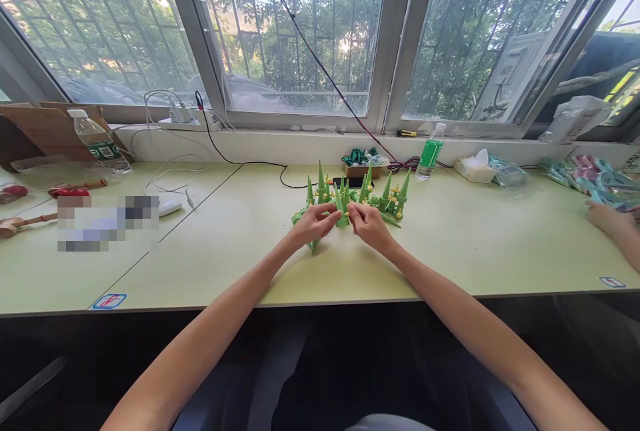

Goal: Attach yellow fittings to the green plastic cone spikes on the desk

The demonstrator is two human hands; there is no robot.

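Note:
Several green pointed cone pieces (403, 194) with small yellow parts stand or lie in a cluster on the pale yellow-green table (450, 237). My left hand (316, 224) is closed on one upright green cone piece (341, 207) in front of the cluster. Across from it, my right hand (371, 225) pinches at the same piece's right side, where a small yellow bit shows by the fingertips. The fingers partly cover whatever the right hand grips. Beneath my left hand, another green cone (313, 245) points toward the table's front edge.
Behind the cones are a small brown box (363, 171) with green fabric and a dark phone. A green-labelled bottle (431, 152) and tissue pack (475, 166) stand right of these. At far right, another person's hand (613, 221) is near plastic-wrapped items. Cables (250, 163) cross the left side.

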